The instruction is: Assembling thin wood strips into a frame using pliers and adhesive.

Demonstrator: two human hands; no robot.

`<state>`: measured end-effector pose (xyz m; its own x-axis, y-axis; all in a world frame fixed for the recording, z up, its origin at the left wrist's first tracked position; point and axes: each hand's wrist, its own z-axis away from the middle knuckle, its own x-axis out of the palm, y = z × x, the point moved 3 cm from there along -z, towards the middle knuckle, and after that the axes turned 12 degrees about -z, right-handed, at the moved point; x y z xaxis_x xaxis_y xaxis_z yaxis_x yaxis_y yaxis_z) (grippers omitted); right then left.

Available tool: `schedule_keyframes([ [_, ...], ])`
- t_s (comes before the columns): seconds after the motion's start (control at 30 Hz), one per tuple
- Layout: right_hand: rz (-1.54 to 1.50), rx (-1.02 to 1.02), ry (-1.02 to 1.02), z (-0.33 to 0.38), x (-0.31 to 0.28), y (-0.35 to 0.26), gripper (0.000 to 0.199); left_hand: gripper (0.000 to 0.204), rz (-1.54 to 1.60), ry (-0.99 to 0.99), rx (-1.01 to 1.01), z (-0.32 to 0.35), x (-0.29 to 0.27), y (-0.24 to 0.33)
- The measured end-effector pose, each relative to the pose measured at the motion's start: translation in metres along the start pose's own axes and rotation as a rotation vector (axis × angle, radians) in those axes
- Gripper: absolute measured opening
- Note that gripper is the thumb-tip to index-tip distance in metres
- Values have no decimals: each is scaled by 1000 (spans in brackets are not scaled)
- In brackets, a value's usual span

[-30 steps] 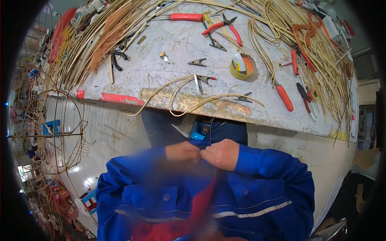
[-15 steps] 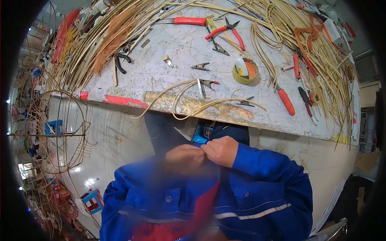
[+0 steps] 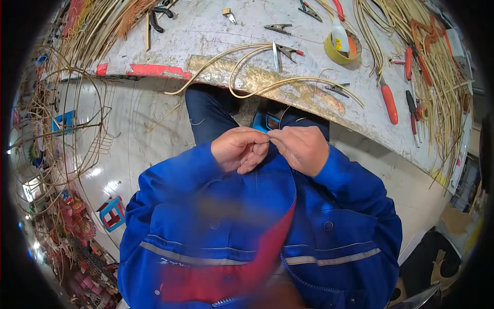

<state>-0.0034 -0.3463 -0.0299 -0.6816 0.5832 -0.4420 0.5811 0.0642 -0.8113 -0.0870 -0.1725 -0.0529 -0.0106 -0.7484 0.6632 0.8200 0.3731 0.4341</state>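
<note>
My left hand [image 3: 239, 149] and my right hand [image 3: 302, 149] meet in front of my lap, just off the near edge of the table. Thumb and forefinger of each are pinched together, the tips touching or almost touching. A thin strand shows faintly by the fingertips; what the pinch holds is too small to make out. The other left fingers curl loosely. Beyond the hands, bent cane strips [image 3: 242, 95] overhang the table edge, gathered at a spring clip [image 3: 289, 52] with a red tip.
On the worktable [image 3: 206, 38] lie another spring clip [image 3: 278, 28], a tape roll [image 3: 339, 54] with a small bottle inside, a red-handled tool [image 3: 389, 104] and black-handled pliers [image 3: 156, 21]. Cane bundles [image 3: 440, 103] cover the right side. A wire frame [image 3: 77, 123] stands left.
The view has tilted down, so the table sits higher in the picture. My left hand has turned and its curled fingers now show. Both hands still meet at the fingertips.
</note>
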Motion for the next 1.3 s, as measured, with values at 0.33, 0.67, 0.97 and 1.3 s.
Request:
schedule_keyframes([
  [0.33, 97, -83, -233, -1, -10, -4, 19, 35, -45, -35, -73, -5, -4, -10],
  [0.67, 174, -114, -273, -1, -5, -4, 20, 26, -156, 28, -149, -11, -3, -11],
  [0.97, 190, -139, -329, 4, -7, -5, 11, 33, -213, 75, -111, -9, 2, -11],
  [1.3, 228, -65, -373, 6, -2, -4, 11, 34, -333, 2, -61, -17, -29, -41],
])
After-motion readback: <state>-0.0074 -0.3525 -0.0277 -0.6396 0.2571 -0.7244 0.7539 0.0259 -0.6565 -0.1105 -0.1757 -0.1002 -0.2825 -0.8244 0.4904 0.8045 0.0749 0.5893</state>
